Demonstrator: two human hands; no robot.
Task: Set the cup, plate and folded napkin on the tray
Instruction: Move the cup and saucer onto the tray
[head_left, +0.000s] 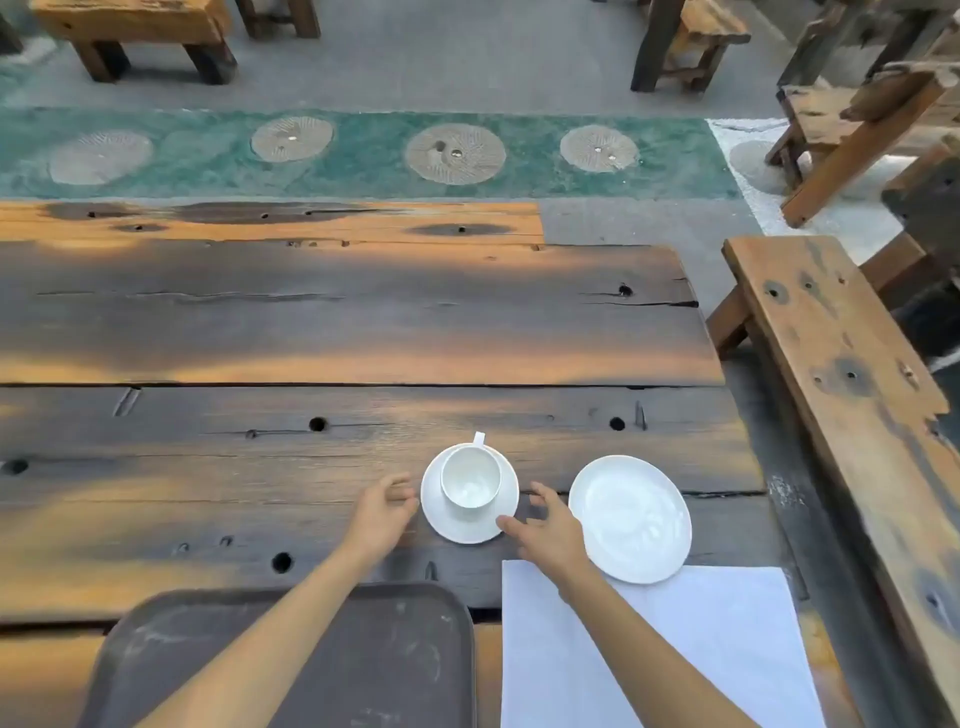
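Note:
A white cup (471, 477) stands on a white saucer (470, 527) on the dark wooden table, its handle pointing away from me. My left hand (382, 512) is open just left of the saucer's rim. My right hand (548, 530) is open at the saucer's right edge, thumb tip touching or nearly touching the rim. To the right lies an empty white plate (631, 517), its near edge overlapping a flat, unfolded white napkin (691, 649). A dark brown tray (363, 670) sits at the near left, empty, partly hidden by my left forearm.
The plank table (311, 322) stretches far ahead and has holes and cracks. A wooden bench (852, 395) runs along the right side. More benches and stools stand on the paved floor beyond.

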